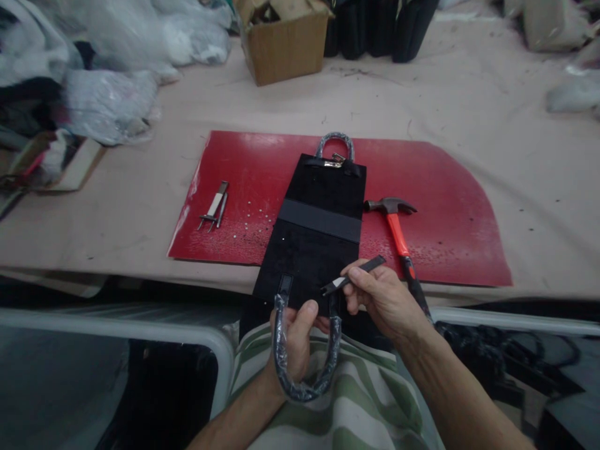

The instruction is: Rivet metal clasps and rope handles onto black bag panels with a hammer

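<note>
A long black panel (pixel 319 187) lies over a red mat (pixel 435 187), its near end over the table edge by my lap. Plastic-wrapped handles curve from both ends, the near handle (pixel 305 394) and the far handle (pixel 335 136) beside a metal clasp (pixel 334 160). My left hand (pixel 297 337) is closed on the panel's near edge, inside the near handle's loop, thumb on top. Between thumb and fingers, my right hand (pixel 375 290) holds a dark metal punch tool (pixel 354 275) tilted over the panel near the handle's right end.
An orange-handled hammer (pixel 397 234) lies right of the panel. More metal tools (pixel 216 205) and small white dots are at left on the mat. Farther back stand a cardboard box (pixel 285 47), black bags (pixel 379 28) and plastic-wrapped items (pixel 112 103). White-rimmed bins (pixel 206 334) flank my lap.
</note>
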Available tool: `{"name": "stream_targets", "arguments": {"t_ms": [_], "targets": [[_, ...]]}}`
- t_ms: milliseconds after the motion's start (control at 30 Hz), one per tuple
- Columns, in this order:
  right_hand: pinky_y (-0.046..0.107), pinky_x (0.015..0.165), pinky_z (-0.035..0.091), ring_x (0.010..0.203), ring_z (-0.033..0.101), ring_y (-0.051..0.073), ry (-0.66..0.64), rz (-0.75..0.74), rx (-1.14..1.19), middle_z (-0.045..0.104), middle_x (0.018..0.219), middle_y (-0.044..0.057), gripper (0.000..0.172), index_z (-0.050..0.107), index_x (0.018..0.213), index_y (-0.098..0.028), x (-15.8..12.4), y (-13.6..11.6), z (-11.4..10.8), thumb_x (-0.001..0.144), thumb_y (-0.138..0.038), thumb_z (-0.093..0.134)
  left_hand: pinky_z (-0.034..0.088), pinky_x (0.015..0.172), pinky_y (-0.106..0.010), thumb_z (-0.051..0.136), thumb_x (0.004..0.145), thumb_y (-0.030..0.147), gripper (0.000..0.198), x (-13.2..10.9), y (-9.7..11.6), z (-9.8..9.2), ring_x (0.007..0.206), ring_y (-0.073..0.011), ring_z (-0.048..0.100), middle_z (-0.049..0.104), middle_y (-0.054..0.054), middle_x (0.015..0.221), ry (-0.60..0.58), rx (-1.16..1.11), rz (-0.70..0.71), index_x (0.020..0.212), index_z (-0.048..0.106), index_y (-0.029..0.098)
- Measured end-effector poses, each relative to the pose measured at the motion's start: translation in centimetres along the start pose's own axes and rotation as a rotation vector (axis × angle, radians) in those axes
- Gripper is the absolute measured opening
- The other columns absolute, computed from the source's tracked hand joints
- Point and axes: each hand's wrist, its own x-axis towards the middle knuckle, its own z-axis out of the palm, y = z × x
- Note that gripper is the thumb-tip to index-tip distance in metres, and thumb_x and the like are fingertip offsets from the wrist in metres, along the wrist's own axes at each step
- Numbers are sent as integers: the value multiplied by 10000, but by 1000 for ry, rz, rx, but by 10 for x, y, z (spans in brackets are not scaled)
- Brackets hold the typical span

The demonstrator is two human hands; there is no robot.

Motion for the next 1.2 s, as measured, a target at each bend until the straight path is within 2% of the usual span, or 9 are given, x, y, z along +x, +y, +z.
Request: {"name": "stream_targets", "arguments": {"t_ms": [100, 200, 367, 467, 700, 1033, 1133, 1200], "targets": [[153, 407, 471, 424, 579, 99, 12, 2, -3, 644, 631, 6, 430, 622, 825, -138, -1, 1, 0, 717, -486, 851, 542, 634, -305, 750, 794, 494, 423, 1, 1, -3, 608, -220, 667, 707, -116, 664, -31, 1, 45, 615, 721, 111], [154, 404, 470, 420, 578, 101, 29, 3, -6, 645, 625, 7, 425, 621, 826, -138, -1, 1, 0, 715, -478, 850, 543, 611, -306, 739, 805, 499, 442, 2, 2, -8, 592, -226, 669, 697, -119, 635, -60, 37, 31, 604, 720, 106], [156, 393, 460, 411, 573, 105, 40, 1, -24, 649, 623, 13, 430, 616, 821, -137, -1, 3, 4, 708, -483, 844, 550, 618, -303, 731, 817, 483, 443, 3, 1, -13, 579, -218, 671, 696, -112, 618, -38, 48, 33, 568, 704, 117], [159, 383, 452, 401, 567, 107, 46, 5, -30, 643, 611, 11, 415, 611, 809, -140, -2, 3, 6, 707, -474, 836, 555, 622, -311, 738, 794, 493, 450, 0, 3, -9, 565, -220, 670, 691, -114, 599, -28, 9, 28, 556, 700, 114], [162, 359, 430, 378, 538, 102, 82, 19, -1, 625, 588, 7, 382, 611, 779, -141, -3, 0, 8, 697, -449, 821, 527, 519, -307, 796, 700, 538, 470, -4, 8, 3, 474, -215, 634, 662, -110, 536, 17, -54, 14, 519, 687, 118], [161, 365, 428, 387, 548, 106, 88, 1, -12, 626, 592, 7, 395, 609, 786, -141, -3, 3, 9, 697, -462, 821, 551, 623, -306, 728, 822, 512, 465, -4, 0, -6, 576, -218, 677, 702, -108, 623, 1, 47, 49, 571, 708, 120], [167, 367, 431, 391, 551, 110, 93, -9, -21, 631, 600, 11, 405, 610, 794, -142, -4, 4, 9, 694, -472, 822, 542, 628, -308, 717, 833, 524, 472, -4, -2, -8, 584, -221, 677, 705, -105, 631, 0, 79, 73, 584, 713, 123], [170, 366, 431, 393, 556, 115, 101, -18, -39, 636, 603, 18, 415, 610, 794, -142, -5, 4, 9, 693, -485, 820, 540, 641, -311, 729, 817, 529, 467, -4, -2, -8, 593, -224, 679, 709, -107, 644, 21, 78, 41, 587, 713, 123]]}}
